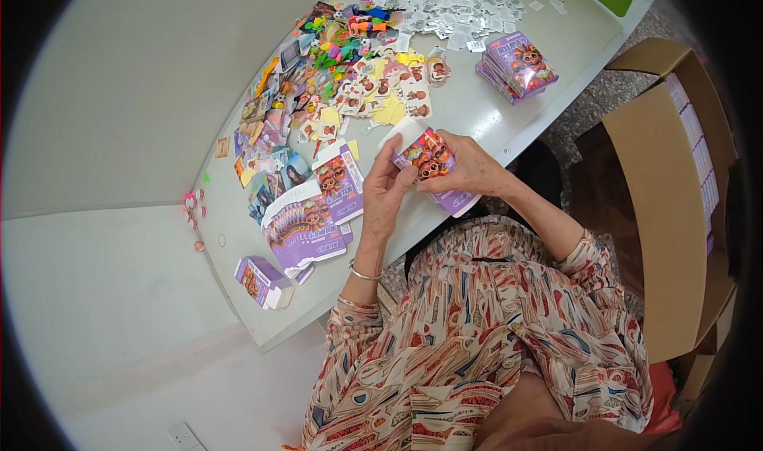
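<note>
Between my two hands, at the near edge of the table, is a small purple carton (429, 155) with colourful cartoon figures on its front and a white flap standing up at its far end. My left hand (385, 187) grips its left side, the thumb across the front. From the right, my right hand (470, 167) wraps around the other side. More purple card shows below the right hand; I cannot tell if it is part of the same carton. Left of my hands lie flattened purple cartons (310, 228), fanned and overlapping. Another purple carton (262, 282) sits at the table's left corner.
Small plastic toys (330, 50) and photo cards (290, 169) heap along the far side, beside cartoon sticker sheets (417, 93). Behind lie many small silvery packets (457, 10). Closed purple cartons (524, 65) are stacked far right. A large cardboard box (656, 220) stands right of the table.
</note>
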Demonstrator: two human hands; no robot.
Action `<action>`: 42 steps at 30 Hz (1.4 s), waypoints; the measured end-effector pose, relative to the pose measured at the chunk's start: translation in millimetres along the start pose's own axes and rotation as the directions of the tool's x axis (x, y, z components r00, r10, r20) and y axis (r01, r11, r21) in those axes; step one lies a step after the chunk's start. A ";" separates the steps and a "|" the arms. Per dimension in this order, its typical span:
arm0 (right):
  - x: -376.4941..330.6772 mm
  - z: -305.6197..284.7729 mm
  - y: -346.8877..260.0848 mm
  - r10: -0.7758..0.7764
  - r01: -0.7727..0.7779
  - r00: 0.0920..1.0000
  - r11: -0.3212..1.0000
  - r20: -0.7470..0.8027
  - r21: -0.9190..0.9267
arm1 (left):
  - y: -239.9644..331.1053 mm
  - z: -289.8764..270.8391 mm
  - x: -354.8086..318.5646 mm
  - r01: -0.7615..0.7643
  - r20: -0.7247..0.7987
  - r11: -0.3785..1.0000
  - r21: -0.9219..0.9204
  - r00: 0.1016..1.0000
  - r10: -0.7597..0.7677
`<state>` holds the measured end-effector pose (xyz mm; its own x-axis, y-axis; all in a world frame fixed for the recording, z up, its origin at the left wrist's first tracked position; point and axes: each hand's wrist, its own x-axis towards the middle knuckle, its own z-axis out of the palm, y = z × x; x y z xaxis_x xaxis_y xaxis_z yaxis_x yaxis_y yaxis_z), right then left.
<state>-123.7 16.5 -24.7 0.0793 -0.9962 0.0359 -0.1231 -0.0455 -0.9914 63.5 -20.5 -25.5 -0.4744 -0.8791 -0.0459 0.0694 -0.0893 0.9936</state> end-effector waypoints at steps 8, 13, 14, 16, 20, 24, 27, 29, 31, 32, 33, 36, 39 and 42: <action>-11.2 -15.0 10.6 0.072 -0.105 0.979 0.980 0.190 0.171 | -8.1 -10.6 4.5 0.153 0.174 0.988 -0.032 0.974 -0.145; -16.4 -20.4 4.0 0.084 -0.138 0.959 0.973 0.271 0.185 | 10.0 -11.2 11.5 0.173 0.308 0.977 0.126 0.929 -0.204; -17.7 -21.4 6.9 0.115 -0.178 0.953 0.960 0.280 0.214 | 20.6 -4.5 13.8 0.152 0.371 0.983 0.099 0.911 -0.178; -20.0 -23.3 9.7 0.144 -0.219 0.946 0.945 0.290 0.243 | 30.9 0.1 18.5 0.133 0.431 0.989 0.072 0.890 -0.151; -22.7 -27.3 12.9 0.127 -0.187 0.954 0.960 0.272 0.206 | 28.3 1.2 20.0 0.000 0.527 0.929 0.369 0.824 -0.209; -22.3 -28.2 15.8 0.065 -0.104 0.971 0.981 0.230 0.164 | -7.9 -1.1 9.5 -0.056 0.516 0.960 0.275 0.851 -0.098; -23.5 -27.7 17.4 0.058 -0.093 0.973 0.984 0.223 0.152 | -1.7 1.5 9.2 -0.125 0.520 0.908 0.400 0.846 -0.113; -24.1 -29.1 19.4 0.060 -0.092 0.978 0.983 0.198 0.156 | 7.7 8.4 8.6 -0.157 0.483 0.881 0.447 0.871 -0.090; -23.5 -31.3 20.1 0.060 -0.089 0.983 0.983 0.175 0.161 | 10.2 12.3 5.0 -0.187 0.443 0.848 0.496 0.894 -0.063; -22.5 -33.1 19.0 0.090 -0.113 0.981 0.985 0.172 0.129 | 9.3 14.9 1.6 -0.027 0.297 0.912 0.410 0.949 -0.106; -21.3 -34.5 18.7 0.120 -0.137 0.979 0.986 0.167 0.096 | 7.8 18.1 -0.8 0.121 0.151 0.949 0.291 0.974 -0.170; -20.9 -34.5 23.6 0.113 -0.127 0.986 0.986 0.125 0.113 | 1.1 32.9 -5.9 0.127 0.128 0.991 0.041 0.983 -0.131; -23.5 -38.5 22.5 0.125 -0.137 0.982 0.987 0.140 0.078 | -5.0 36.0 -5.9 0.271 0.136 0.931 -0.246 0.960 -0.244; -25.1 -39.9 22.0 0.121 -0.138 0.978 0.986 0.168 0.093 | -6.7 27.6 -2.7 0.262 0.184 0.951 -0.166 0.955 -0.231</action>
<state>-167.9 37.5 -42.3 0.2290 -0.9676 -0.1064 -0.0400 0.0999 -0.9942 40.1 -4.6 -29.2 -0.6305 -0.7333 -0.2546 0.0871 -0.3927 0.9155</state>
